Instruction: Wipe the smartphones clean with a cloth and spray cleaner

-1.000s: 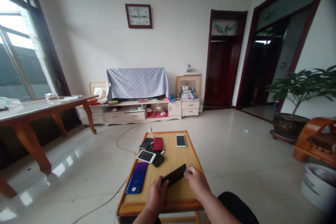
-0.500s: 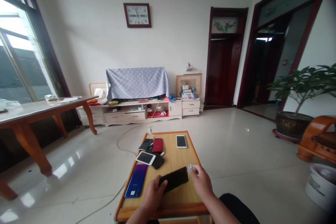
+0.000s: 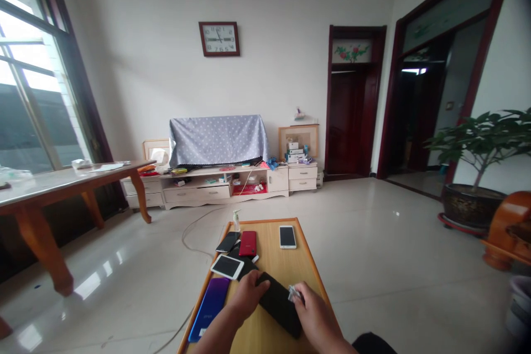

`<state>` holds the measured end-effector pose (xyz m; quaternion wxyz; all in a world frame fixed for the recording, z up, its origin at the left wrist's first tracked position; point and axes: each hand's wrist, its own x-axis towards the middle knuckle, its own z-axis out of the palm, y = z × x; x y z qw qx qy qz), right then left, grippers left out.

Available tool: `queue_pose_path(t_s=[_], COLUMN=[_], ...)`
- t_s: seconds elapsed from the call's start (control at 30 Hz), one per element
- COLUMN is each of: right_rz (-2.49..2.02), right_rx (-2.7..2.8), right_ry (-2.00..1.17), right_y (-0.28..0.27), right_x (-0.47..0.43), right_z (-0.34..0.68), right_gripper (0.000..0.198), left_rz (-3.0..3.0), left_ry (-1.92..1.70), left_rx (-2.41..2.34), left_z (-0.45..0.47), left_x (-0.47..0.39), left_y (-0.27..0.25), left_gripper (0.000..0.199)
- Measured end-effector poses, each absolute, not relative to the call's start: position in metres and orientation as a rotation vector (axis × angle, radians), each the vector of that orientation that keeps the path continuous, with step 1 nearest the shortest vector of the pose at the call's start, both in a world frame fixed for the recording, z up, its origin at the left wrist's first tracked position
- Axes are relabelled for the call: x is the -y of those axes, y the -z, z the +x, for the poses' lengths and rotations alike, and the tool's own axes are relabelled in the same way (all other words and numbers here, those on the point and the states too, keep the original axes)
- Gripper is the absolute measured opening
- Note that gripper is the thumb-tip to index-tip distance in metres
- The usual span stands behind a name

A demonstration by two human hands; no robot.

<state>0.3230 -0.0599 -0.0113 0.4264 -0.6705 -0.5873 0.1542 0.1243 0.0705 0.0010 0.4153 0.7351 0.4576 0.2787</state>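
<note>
My left hand (image 3: pixel 250 294) is closed on the upper left end of a black phone (image 3: pixel 279 304), its thumb lying across the face. The phone slants down to the right above a small wooden table (image 3: pixel 259 337). Between the fingers of my right hand (image 3: pixel 312 310) is a crumpled whitish wipe (image 3: pixel 293 292), at the phone's right edge. Left of my left hand lies a blue-purple phone (image 3: pixel 210 307). Beyond it are a white phone (image 3: pixel 227 267), a red phone (image 3: pixel 248 243) and a dark phone (image 3: pixel 228 241), partly overlapping a black one. Another white phone (image 3: pixel 287 237) lies apart at the far right.
A clear pump bottle (image 3: pixel 236 220) stands at the table's far left corner. A cable (image 3: pixel 185 238) runs over the floor on the left. A larger table (image 3: pixel 83 180) stands at the left, a potted plant (image 3: pixel 473 199) at the right.
The black phone has turned from slanting up to the right to slanting down to the right. My right hand has brought the wipe to its edge. The camera view has tilted up slightly.
</note>
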Motion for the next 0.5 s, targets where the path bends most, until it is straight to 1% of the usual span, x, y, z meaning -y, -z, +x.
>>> queue_pose_path(t_s=[0.13,0.2,0.27,0.4,0.5], right_rz=[-1.734,-1.755,-1.775,-1.814,-1.852], right_rx=[1.471,1.487,1.502,1.544,1.608], right_ry=[-0.332,-0.319,-0.305,-0.265,-0.288], right_y=[0.033,0.041,0.047,0.053,0.055], right_x=[0.055,0.051,0.048,0.041,0.037], right_z=[0.325,0.327,0.330,0.336,0.337], right_gripper=[0.018,0.016,0.015,0.020,0.021], left_rz=[1.932,1.976,2.018,2.102,2.161], left_ry=[-0.702,-0.685,-0.669,-0.649,-0.631], left_rx=[-1.200,-1.216,-1.229,-1.255,-1.271], left_z=[0.149,0.161,0.172,0.188,0.198], left_x=[-0.091,-0.099,-0.105,-0.115,-0.119], left_y=[0.008,0.011,0.014,0.016,0.017], left_gripper=[0.022,0.020,0.020,0.022,0.023])
